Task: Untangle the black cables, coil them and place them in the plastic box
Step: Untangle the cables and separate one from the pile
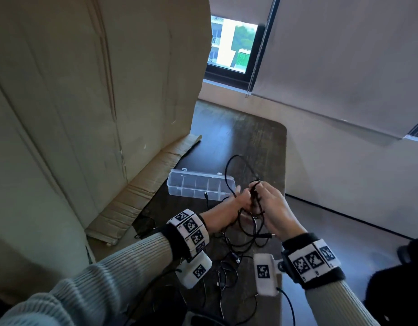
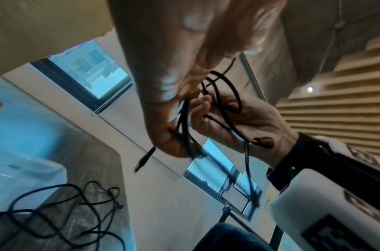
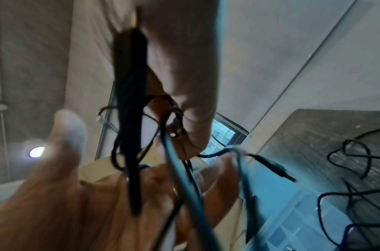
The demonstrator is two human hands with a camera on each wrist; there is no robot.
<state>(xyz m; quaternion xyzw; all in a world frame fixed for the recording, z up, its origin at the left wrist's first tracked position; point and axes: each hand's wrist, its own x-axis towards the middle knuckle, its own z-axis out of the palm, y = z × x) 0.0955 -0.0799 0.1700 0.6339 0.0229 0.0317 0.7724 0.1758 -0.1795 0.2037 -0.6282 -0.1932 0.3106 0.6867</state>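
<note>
Box (image 1: 198,187) on table (image 1: 262,142), cardboard (image 1: 85,102) to left, cables (image 1: 245,222) btwn box & person.

An office-like room set up for recording is suggested. A dark wood-grain worktop (image 1: 257,140) with a rounded corner is seen standing against plain pale walls. Grey roller blinds (image 1: 344,55) are drawn over most of the black-framed window (image 1: 229,45) at 12 o'clock, through which neighbouring buildings can be seen. A large sheet of creased brown cardboard (image 1: 85,90) is propped upright at 10 o'clock, screening off the worktop. A ceiling of pale ribbed slats (image 2: 339,101) with a small round recessed light (image 2: 310,89) is shown in the left wrist view.
</note>
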